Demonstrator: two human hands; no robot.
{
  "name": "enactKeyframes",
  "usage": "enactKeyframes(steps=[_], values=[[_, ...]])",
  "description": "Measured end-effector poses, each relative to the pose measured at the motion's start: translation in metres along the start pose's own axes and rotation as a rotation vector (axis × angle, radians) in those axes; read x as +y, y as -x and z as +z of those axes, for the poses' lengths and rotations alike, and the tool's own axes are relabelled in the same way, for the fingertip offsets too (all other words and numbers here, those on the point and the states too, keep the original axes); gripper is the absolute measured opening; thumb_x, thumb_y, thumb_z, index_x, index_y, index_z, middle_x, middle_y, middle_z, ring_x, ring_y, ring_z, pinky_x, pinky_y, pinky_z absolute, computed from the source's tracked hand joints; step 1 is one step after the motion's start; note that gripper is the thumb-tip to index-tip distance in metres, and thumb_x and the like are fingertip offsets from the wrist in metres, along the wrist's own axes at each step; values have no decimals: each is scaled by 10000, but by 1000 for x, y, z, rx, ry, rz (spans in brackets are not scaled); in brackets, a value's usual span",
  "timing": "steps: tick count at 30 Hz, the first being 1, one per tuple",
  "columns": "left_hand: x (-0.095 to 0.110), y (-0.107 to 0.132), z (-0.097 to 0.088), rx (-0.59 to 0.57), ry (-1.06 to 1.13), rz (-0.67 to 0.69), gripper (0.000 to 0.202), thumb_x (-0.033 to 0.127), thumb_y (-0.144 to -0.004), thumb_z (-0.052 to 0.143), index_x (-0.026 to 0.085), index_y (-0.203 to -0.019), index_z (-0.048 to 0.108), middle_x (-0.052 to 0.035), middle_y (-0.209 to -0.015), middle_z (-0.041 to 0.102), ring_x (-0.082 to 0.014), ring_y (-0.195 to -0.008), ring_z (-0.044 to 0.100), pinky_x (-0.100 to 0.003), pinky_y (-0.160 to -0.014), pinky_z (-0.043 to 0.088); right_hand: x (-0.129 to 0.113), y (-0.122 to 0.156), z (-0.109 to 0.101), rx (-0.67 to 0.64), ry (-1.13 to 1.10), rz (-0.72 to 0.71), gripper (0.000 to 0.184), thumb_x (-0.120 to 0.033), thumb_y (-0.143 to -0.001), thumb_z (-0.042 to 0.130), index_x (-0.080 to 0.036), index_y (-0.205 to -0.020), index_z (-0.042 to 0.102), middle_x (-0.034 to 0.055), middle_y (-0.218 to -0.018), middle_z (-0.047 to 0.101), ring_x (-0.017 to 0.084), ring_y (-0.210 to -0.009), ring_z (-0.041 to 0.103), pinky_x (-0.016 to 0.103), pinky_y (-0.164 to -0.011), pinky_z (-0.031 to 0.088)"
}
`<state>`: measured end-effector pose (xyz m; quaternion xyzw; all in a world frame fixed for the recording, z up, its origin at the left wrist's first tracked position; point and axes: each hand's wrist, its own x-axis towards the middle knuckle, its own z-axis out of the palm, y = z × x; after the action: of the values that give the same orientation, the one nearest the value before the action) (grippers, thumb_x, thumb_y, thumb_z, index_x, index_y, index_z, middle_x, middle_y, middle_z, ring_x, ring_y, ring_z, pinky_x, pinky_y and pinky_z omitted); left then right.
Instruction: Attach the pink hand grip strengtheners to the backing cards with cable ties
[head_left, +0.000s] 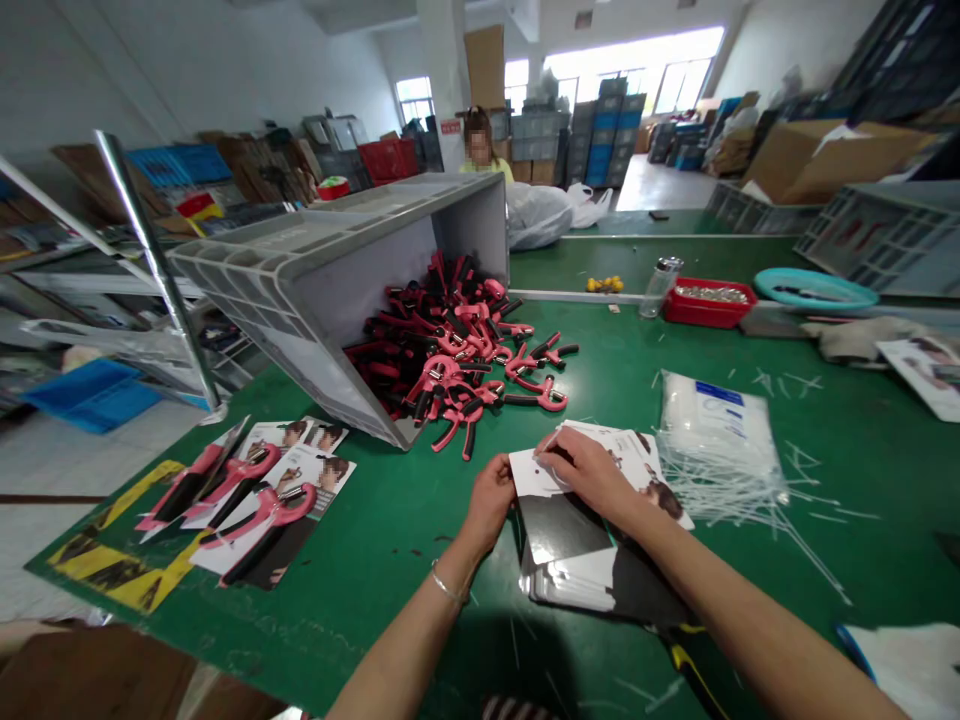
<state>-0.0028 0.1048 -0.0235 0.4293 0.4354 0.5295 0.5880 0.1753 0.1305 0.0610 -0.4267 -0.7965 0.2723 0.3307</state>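
Observation:
My left hand grips the near edge of a stack of printed cards on the green bench. My right hand rests on the top card, its fingertips pinching a thin white plastic tie near a small hole. Beyond my hands, a heap of pink and black spring hand grippers spills from a tipped grey plastic crate. Several finished cards with hand grippers attached lie to my left. A bag and loose strands of white plastic ties lie to my right.
A person stands beyond the crate. A red tray of small metal parts, a glass jar and a teal plate stand along the far bench. Yellow-black tape marks the left corner, beside a steel pole.

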Motion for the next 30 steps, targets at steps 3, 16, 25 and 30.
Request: enactKeyframes(steps=[3,16,25,30], values=[[3,6,-11,35,-226,60,125,236,-748,681,161,-848,684,-11,-802,660,-122,-693,576,-216,-649,458,0,1,-1,38,-17,22,80,-203,-916,555,-206,-919,635,32,-899,640,188,-876,592,312,-806,432],[21,29,2,68,-223,120,140,271,-796,662,184,-869,742,-50,-933,693,-187,-898,624,-274,-812,485,-7,0,2,92,84,40,123,-143,-893,474,-211,-898,577,11,-826,604,171,-763,553,280,-706,398],[15,9,16,43,-31,25,342,220,-692,733,164,-1030,734,-56,-990,751,-212,-882,668,-315,-834,502,-11,1,3,10,217,-20,218,-111,-897,453,-219,-877,641,33,-895,590,176,-823,575,286,-773,427],[14,10,14,12,53,-32,318,247,-698,748,149,-1001,736,-67,-989,751,-228,-921,667,-343,-864,501,-7,4,4,-24,240,-41,220,-75,-870,468,-195,-919,645,51,-935,588,184,-895,583,294,-832,439]])
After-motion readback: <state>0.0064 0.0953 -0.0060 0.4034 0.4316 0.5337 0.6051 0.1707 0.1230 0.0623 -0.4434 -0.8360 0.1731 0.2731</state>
